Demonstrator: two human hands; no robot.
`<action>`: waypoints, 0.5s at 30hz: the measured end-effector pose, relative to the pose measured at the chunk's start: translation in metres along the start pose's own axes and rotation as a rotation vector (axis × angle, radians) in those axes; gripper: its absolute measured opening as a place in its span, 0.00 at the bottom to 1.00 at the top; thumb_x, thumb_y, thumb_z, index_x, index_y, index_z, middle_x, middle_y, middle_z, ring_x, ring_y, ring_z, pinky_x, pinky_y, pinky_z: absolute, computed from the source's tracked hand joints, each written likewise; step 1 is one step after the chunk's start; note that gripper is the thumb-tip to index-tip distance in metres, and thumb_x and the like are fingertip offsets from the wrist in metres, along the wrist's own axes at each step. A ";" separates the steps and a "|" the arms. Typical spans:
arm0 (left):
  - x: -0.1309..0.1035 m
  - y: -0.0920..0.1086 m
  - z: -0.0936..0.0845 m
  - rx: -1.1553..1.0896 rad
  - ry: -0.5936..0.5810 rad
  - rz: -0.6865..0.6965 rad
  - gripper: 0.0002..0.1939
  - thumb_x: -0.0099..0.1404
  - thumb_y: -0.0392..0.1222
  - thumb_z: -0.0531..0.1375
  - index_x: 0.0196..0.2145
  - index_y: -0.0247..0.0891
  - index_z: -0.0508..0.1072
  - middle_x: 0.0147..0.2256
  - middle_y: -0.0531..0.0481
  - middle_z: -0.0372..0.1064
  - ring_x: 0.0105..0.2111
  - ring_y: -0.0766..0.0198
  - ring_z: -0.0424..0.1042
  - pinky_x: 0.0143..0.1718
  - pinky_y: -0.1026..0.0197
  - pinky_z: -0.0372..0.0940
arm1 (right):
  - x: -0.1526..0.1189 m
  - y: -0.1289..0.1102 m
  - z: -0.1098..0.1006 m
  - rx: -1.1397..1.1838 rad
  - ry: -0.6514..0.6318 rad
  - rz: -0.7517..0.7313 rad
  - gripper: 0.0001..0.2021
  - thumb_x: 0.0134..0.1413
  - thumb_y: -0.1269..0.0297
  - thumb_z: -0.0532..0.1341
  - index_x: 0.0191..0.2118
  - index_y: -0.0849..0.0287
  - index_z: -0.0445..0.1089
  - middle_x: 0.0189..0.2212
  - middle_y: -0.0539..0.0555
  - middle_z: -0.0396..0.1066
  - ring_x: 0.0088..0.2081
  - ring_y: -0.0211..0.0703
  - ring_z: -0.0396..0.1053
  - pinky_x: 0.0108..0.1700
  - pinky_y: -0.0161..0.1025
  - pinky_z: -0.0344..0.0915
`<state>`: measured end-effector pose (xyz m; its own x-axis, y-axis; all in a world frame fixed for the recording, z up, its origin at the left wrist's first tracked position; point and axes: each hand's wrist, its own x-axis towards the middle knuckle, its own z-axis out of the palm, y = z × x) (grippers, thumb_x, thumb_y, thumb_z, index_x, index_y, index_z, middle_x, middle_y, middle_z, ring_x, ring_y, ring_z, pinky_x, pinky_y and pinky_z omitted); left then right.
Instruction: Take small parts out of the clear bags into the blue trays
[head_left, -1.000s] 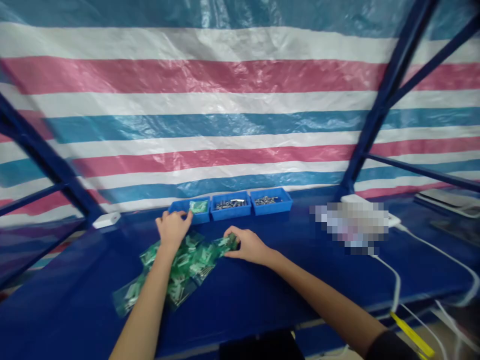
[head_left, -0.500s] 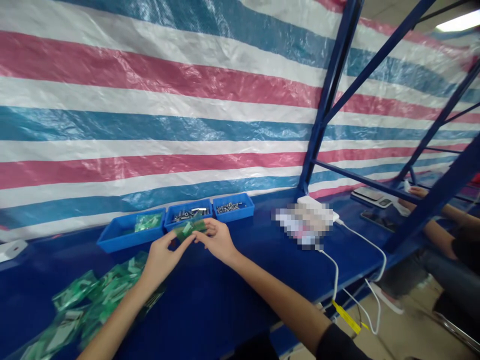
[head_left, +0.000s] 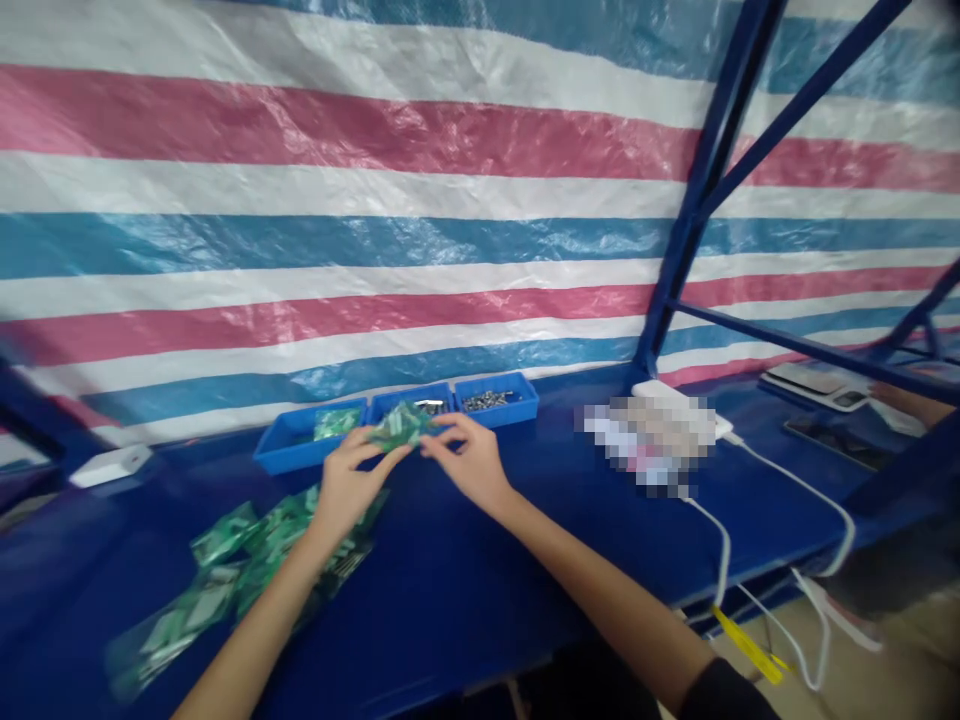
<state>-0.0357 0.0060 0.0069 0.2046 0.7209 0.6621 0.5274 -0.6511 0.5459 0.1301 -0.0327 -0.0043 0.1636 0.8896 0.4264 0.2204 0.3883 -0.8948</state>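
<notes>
A small green see-through plastic bag (head_left: 403, 425) with small parts in it is held up in front of the blue bins. My left hand (head_left: 352, 482) pinches its left side between thumb and fingers. At the bag's right edge, my right hand (head_left: 472, 462) has thumb and fingertips closed on the plastic. Just behind the hands, the middle blue bin (head_left: 381, 404) holds metal parts and is partly covered by the bag. Below and left of my left hand lies a pile of similar filled green bags (head_left: 281, 530), partly hidden by my forearm.
The left blue bin (head_left: 281, 458) has a green bag in it; the right blue bin (head_left: 517, 408) holds small metal pieces. White devices (head_left: 112, 465) and cables (head_left: 724, 540) lie on the blue table (head_left: 450, 600). A blue frame post (head_left: 686, 240) rises at right, with a scale (head_left: 817, 387) beyond.
The camera view has turned left, so the table's things appear farther right. The bag looked flat and stretched before; now it looks bunched and fuller. Both hands stay at it.
</notes>
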 end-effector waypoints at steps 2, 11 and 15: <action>0.002 -0.004 -0.001 0.047 -0.005 -0.086 0.21 0.55 0.56 0.57 0.15 0.38 0.68 0.19 0.52 0.65 0.24 0.64 0.64 0.32 0.60 0.62 | 0.000 0.001 0.001 0.111 0.015 0.069 0.17 0.52 0.54 0.59 0.45 0.58 0.67 0.20 0.48 0.73 0.24 0.40 0.71 0.28 0.36 0.68; 0.017 -0.062 -0.063 0.672 0.280 -0.451 0.19 0.62 0.50 0.48 0.32 0.33 0.71 0.36 0.39 0.70 0.38 0.54 0.67 0.40 0.56 0.59 | -0.005 0.012 0.008 0.118 -0.079 0.078 0.14 0.51 0.57 0.58 0.41 0.59 0.67 0.19 0.48 0.71 0.20 0.37 0.69 0.25 0.33 0.65; 0.016 -0.082 -0.075 0.828 0.161 -0.528 0.24 0.63 0.53 0.46 0.39 0.31 0.72 0.44 0.34 0.67 0.47 0.44 0.62 0.46 0.45 0.55 | -0.010 0.005 0.014 0.019 -0.210 0.085 0.12 0.54 0.59 0.55 0.43 0.56 0.67 0.21 0.46 0.71 0.20 0.35 0.69 0.25 0.33 0.66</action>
<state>-0.1372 0.0531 0.0114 -0.3039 0.7898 0.5328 0.9404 0.1590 0.3006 0.1162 -0.0367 -0.0145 -0.0240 0.9489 0.3145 0.1955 0.3130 -0.9294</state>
